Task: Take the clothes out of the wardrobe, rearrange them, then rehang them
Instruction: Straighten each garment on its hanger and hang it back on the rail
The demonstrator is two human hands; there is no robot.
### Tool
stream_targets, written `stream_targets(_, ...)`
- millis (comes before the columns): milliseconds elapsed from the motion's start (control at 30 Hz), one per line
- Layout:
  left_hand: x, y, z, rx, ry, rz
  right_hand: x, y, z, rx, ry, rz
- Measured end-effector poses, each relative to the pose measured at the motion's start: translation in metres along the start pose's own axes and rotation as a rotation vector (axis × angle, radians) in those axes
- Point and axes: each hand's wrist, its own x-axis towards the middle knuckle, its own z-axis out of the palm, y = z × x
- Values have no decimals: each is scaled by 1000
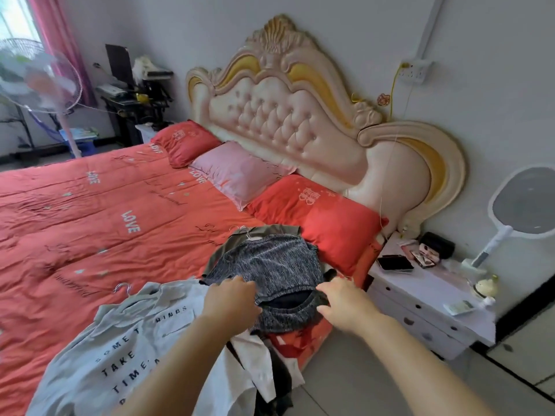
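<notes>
Head view — arms outstretched, left hand [232, 298] and right hand [345, 304] both pinch the grey top [270, 264].

Bed [90, 211] fills left and centre, headboard [288, 121] behind it. Three pillows [240, 172] in row before headboard. Knit top [270, 265] on bed's near right corner, lettered shirt [126, 349] to its left. Nightstand [426, 298] right of bed, phone [395, 263] on it.
</notes>
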Motion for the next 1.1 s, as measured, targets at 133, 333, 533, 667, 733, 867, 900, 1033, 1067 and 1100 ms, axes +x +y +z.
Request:
stream_targets(133,51,35,-16,-35,-43,-91,56,42,-23,-37,-64,-102)
stream_targets(333,121,46,-28,-63,-71,-193,144,72,-45,-48,-104,-215)
stream_targets(533,206,28,-16,-119,-99,-248,238,79,-49,-91,-138,-255)
stream_targets(667,259,5,-11,-163,-126,-285,302,72,-50,-115,-191,-283)
stream_targets(733,282,-7,-8,-190,-127,-307,332,64,-51,-122,-192,-321)
stream_targets(867,317,-26,0,-235,-143,-353,383,47,-47,-118,-220,-376)
stream_targets(900,325,-30,2,-239,-150,-366,394,43,-45,-122,-232,-394)
stream_targets(1033,355,-46,12,-263,-181,-431,443,28,-32,-142,-280,-470)
stream_targets(1067,363,-50,15,-267,-191,-449,455,25,-28,-144,-287,-491)
stream_targets(1100,371,-53,19,-269,-201,-467,469,23,-23,-142,-294,-513)
